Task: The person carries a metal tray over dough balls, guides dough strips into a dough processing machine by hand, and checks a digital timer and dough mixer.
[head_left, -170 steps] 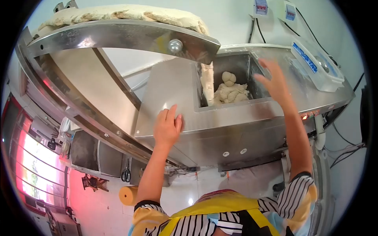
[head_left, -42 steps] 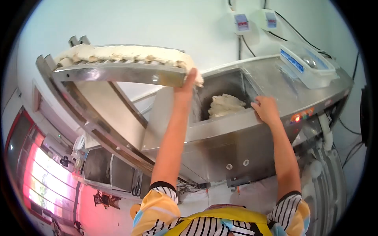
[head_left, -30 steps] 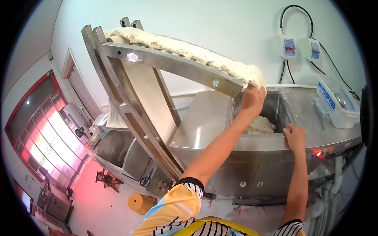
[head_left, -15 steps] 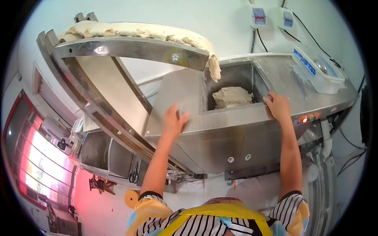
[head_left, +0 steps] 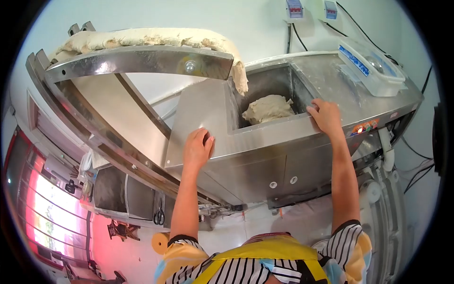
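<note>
My left hand (head_left: 197, 149) rests on the steel top of a machine (head_left: 201, 106), near its front edge, with the thumb apart from the fingers and nothing held. My right hand (head_left: 326, 116) lies on the right front corner of the square well, fingers stretched over the rim and holding nothing. Inside the well sits a lump of pale dough (head_left: 268, 109). Above and to the left, a long strip of dough (head_left: 156, 38) lies along a raised steel frame (head_left: 142, 64). The strip's end droops over the frame's tip, above the well.
On the machine's right end stands a clear plastic tub (head_left: 378, 78). Lit control buttons (head_left: 364, 128) sit on the front edge below it. Two switch boxes (head_left: 294, 9) hang on the wall with black cables. Scissors (head_left: 159, 217) hang at lower left.
My left hand has come down onto the steel top. My right hand stays at the well's rim. The dough lump shows a somewhat different shape, and the whole view has shifted slightly.
</note>
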Action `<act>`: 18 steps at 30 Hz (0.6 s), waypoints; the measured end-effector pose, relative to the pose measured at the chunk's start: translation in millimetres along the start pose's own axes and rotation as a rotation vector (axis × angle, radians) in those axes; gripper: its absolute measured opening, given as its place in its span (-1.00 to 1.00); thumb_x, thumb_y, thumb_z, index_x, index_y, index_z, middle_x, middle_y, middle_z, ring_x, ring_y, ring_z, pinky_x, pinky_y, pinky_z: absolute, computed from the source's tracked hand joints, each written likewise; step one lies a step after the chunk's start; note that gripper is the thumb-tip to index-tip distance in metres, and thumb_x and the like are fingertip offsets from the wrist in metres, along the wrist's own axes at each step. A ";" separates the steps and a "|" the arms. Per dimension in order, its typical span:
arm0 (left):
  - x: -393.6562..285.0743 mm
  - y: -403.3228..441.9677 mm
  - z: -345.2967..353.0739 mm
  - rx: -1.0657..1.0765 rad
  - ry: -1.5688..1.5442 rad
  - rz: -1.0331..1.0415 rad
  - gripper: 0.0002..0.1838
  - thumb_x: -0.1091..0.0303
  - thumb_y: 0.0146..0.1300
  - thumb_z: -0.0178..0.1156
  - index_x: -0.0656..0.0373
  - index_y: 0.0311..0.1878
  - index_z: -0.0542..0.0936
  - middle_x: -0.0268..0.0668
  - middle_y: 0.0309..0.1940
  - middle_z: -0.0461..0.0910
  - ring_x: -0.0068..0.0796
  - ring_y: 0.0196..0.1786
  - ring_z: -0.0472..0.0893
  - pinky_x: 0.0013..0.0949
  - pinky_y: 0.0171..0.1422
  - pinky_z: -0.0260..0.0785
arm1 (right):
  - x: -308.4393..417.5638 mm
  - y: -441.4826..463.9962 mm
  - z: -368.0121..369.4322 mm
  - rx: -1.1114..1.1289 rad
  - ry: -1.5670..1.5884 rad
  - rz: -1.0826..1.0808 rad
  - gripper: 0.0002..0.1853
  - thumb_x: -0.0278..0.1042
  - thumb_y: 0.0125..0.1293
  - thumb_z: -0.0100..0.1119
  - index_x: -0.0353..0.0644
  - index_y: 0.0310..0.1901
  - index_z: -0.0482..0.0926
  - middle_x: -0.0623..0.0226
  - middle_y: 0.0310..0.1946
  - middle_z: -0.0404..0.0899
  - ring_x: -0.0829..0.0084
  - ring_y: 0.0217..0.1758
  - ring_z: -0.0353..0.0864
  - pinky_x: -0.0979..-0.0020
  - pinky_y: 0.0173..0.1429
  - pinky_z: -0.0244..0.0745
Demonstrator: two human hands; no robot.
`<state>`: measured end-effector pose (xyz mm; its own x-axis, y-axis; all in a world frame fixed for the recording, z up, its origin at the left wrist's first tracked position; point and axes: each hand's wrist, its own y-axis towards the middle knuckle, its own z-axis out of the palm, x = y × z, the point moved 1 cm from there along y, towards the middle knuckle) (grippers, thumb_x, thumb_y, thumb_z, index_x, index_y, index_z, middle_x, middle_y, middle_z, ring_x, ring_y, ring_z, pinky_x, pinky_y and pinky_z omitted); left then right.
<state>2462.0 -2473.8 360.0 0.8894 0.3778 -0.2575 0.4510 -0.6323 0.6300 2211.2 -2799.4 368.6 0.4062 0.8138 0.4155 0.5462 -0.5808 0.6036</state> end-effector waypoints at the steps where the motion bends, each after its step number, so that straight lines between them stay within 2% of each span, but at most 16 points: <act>1: -0.8 0.2 0.0 0.002 0.000 -0.001 -0.69 0.28 0.15 0.20 0.28 -0.10 0.54 -0.05 -0.04 0.54 -0.03 0.05 0.48 -0.16 0.16 0.32 | 2.4 -0.3 -1.7 0.003 -0.005 0.010 -0.71 -0.17 0.10 0.24 -0.23 -0.27 0.62 0.12 -0.50 0.61 0.07 -0.38 0.59 0.17 -0.21 0.44; 8: -4.7 0.3 -1.8 0.021 0.002 -0.019 -0.69 0.26 0.17 0.19 0.29 -0.10 0.55 -0.04 -0.03 0.54 -0.03 0.06 0.48 -0.15 0.17 0.31 | 1.1 -0.6 -3.1 0.000 0.024 0.009 -0.72 -0.15 0.10 0.24 -0.22 -0.30 0.62 0.13 -0.51 0.61 0.09 -0.39 0.59 0.18 -0.21 0.44; 18: -4.8 0.0 -1.3 0.052 0.011 -0.057 -0.63 0.22 0.19 0.19 0.30 -0.03 0.54 -0.03 0.02 0.52 -0.04 0.10 0.47 -0.17 0.21 0.30 | 1.4 -1.1 -4.7 0.016 -0.045 0.024 -0.71 -0.14 0.12 0.24 -0.23 -0.30 0.61 0.11 -0.52 0.61 0.09 -0.34 0.59 0.19 -0.10 0.39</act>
<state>2457.6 -2474.8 362.2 0.8617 0.4209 -0.2835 0.5040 -0.6441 0.5755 2207.7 -2797.5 371.7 0.4516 0.7984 0.3983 0.5474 -0.6005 0.5829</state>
